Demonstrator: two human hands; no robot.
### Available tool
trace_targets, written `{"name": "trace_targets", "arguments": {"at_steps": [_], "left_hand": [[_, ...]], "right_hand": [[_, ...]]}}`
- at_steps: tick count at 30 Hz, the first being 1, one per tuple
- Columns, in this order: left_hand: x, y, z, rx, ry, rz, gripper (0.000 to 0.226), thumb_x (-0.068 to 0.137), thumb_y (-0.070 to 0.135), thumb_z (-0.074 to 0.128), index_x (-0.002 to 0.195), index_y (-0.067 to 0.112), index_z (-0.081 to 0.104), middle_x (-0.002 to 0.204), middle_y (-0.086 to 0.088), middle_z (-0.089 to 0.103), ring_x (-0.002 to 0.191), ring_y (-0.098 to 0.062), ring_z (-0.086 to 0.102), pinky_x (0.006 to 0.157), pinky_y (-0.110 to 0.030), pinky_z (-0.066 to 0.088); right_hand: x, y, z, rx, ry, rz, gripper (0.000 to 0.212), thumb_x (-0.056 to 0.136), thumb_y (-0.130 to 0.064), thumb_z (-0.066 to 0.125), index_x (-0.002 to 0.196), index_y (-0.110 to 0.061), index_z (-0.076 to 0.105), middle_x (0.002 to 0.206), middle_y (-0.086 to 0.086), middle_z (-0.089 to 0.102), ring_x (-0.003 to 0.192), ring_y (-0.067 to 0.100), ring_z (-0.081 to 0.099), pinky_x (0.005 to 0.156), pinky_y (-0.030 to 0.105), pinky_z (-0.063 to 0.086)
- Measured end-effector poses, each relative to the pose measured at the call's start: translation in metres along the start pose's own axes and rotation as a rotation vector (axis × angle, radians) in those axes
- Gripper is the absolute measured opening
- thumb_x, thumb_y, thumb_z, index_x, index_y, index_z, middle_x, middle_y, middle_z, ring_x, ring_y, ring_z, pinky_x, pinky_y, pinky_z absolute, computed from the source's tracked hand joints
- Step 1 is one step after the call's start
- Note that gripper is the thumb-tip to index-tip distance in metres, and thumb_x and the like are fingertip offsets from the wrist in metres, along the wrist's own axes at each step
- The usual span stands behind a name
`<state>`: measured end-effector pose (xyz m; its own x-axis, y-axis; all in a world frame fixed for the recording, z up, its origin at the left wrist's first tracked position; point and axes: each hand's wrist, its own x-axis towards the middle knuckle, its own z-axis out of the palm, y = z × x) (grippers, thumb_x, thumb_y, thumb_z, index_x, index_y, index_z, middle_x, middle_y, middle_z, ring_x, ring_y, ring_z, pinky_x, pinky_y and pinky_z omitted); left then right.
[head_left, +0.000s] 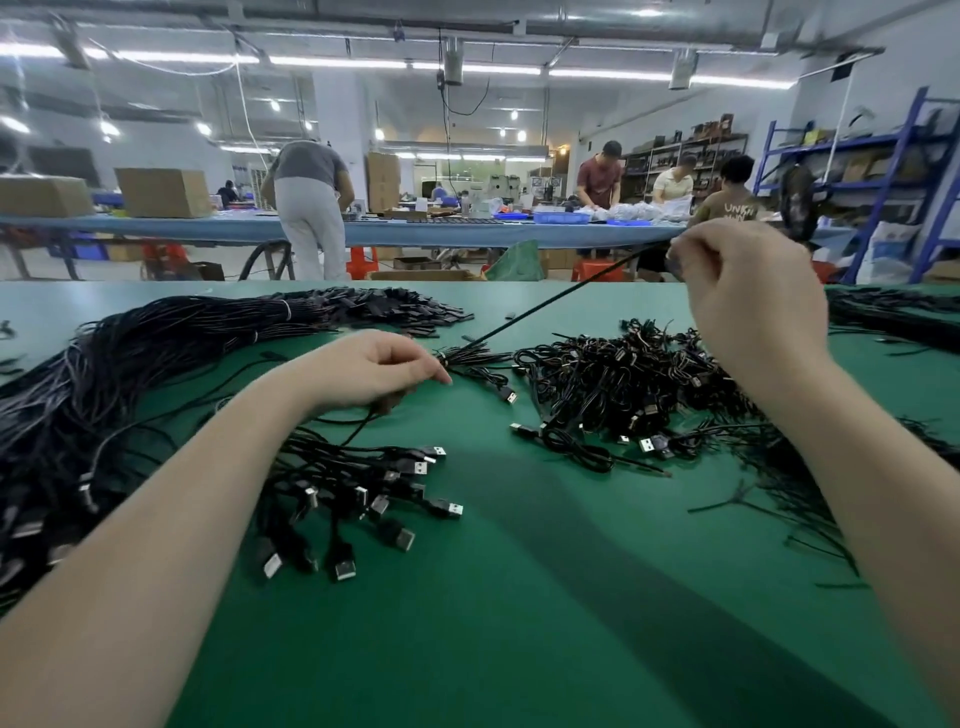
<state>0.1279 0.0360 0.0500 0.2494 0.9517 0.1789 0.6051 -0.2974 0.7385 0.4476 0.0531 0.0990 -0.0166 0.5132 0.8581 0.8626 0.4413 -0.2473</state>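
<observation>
Left hand (379, 369) grips a small cable bundle (483, 357) on the green table (519, 597). Right hand (753, 301), at two o'clock from it, pinches a black tie (566, 295) stretched taut, probably looped round the bundle.

Two hands (376, 370) (753, 306), one strand (571, 291), one bundle (475, 358)

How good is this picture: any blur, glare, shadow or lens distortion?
Head view: lamps glare white; wide lens bows the far table; right hand and its strand slightly blurred; left hand and its cable sharp; a soft shadow band crosses the green table.
</observation>
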Motion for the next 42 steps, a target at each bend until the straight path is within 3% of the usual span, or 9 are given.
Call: {"name": "trace_targets", "arguments": {"at_steps": [5,10,20,25,30,32,34,37,42], "left_hand": [[-0.008,-0.034,-0.005,0.450,-0.239,-0.305,0.027,0.084,0.059,0.059,0.094,0.036,0.069,0.078,0.004,0.065,0.065,-0.010,0.053,0.068,-0.024,0.046],[-0.014,-0.039,-0.021,0.312,-0.242,-0.444,0.046,0.074,0.067,0.061,0.084,0.023,0.073,0.066,0.007,0.066,0.058,-0.010,0.056,0.065,-0.024,0.043],[-0.018,0.040,-0.042,0.199,0.614,-0.028,0.049,0.096,0.054,0.039,0.069,0.020,0.060,0.066,0.003,0.057,0.063,-0.013,0.052,0.058,-0.025,0.035],[-0.015,0.063,-0.020,0.397,0.292,-0.095,0.014,0.094,0.022,0.050,0.106,0.020,0.057,0.093,0.000,0.059,0.080,-0.015,0.053,0.067,-0.029,0.040],[-0.010,0.080,0.015,0.586,-0.054,0.011,0.032,0.100,0.015,0.042,0.125,0.028,0.058,0.119,0.006,0.062,0.104,-0.017,0.059,0.094,-0.036,0.046],[-0.009,0.084,0.023,0.532,-0.102,0.113,0.028,0.098,0.015,0.046,0.114,0.029,0.064,0.098,0.017,0.067,0.091,-0.013,0.061,0.084,-0.027,0.048],[-0.008,0.087,0.026,0.418,-0.052,0.165,0.023,0.095,0.014,0.051,0.100,0.029,0.067,0.072,0.026,0.062,0.071,-0.006,0.058,0.063,-0.015,0.044],[-0.008,0.086,0.025,0.228,0.030,0.188,0.017,0.091,0.023,0.062,0.102,0.033,0.072,0.079,0.020,0.069,0.062,-0.001,0.058,0.061,-0.017,0.048],[-0.011,0.079,0.017,0.094,0.092,0.169,0.016,0.086,0.027,0.070,0.098,0.038,0.067,0.082,0.010,0.073,0.060,-0.004,0.065,0.056,-0.020,0.053]], "right_hand": [[0.001,0.000,0.000,0.056,0.026,0.112,0.028,0.100,-0.028,0.045,0.103,-0.013,0.068,0.093,0.008,0.067,0.075,0.026,0.055,0.059,0.031,0.038],[0.000,-0.002,0.002,0.060,0.012,0.149,0.028,0.100,-0.029,0.045,0.102,-0.013,0.068,0.088,0.006,0.066,0.071,0.026,0.055,0.058,0.031,0.036],[0.000,-0.002,0.000,0.163,-0.157,0.104,0.023,0.098,-0.029,0.049,0.097,-0.016,0.069,0.065,-0.007,0.057,0.048,0.012,0.043,0.047,0.026,0.032],[-0.004,-0.012,-0.004,-0.395,-0.806,0.043,0.038,0.097,-0.032,0.050,0.130,-0.013,0.055,0.109,0.007,0.065,0.098,0.027,0.061,0.085,0.038,0.051],[-0.021,-0.049,0.002,0.071,-0.692,-0.184,0.096,0.081,-0.052,0.066,0.153,-0.029,0.007,0.156,-0.004,0.023,0.142,0.017,0.022,0.113,0.034,0.018],[-0.029,-0.062,0.011,0.129,-0.654,-0.313,0.072,0.087,-0.051,0.060,0.148,-0.029,0.028,0.150,-0.008,0.037,0.135,0.009,0.034,0.114,0.029,0.024],[-0.037,-0.069,0.018,0.264,-0.661,-0.315,0.040,0.092,-0.042,0.057,0.129,-0.026,0.053,0.114,-0.010,0.063,0.094,-0.010,0.055,0.085,0.007,0.040],[-0.038,-0.068,0.020,0.384,-0.614,-0.206,0.022,0.091,-0.039,0.059,0.106,-0.023,0.059,0.072,-0.011,0.061,0.057,-0.003,0.053,0.051,0.010,0.039],[-0.028,-0.056,0.017,0.393,-0.436,-0.120,0.011,0.093,-0.034,0.059,0.091,-0.027,0.067,0.051,-0.029,0.053,0.047,-0.008,0.046,0.044,0.006,0.032]]}}
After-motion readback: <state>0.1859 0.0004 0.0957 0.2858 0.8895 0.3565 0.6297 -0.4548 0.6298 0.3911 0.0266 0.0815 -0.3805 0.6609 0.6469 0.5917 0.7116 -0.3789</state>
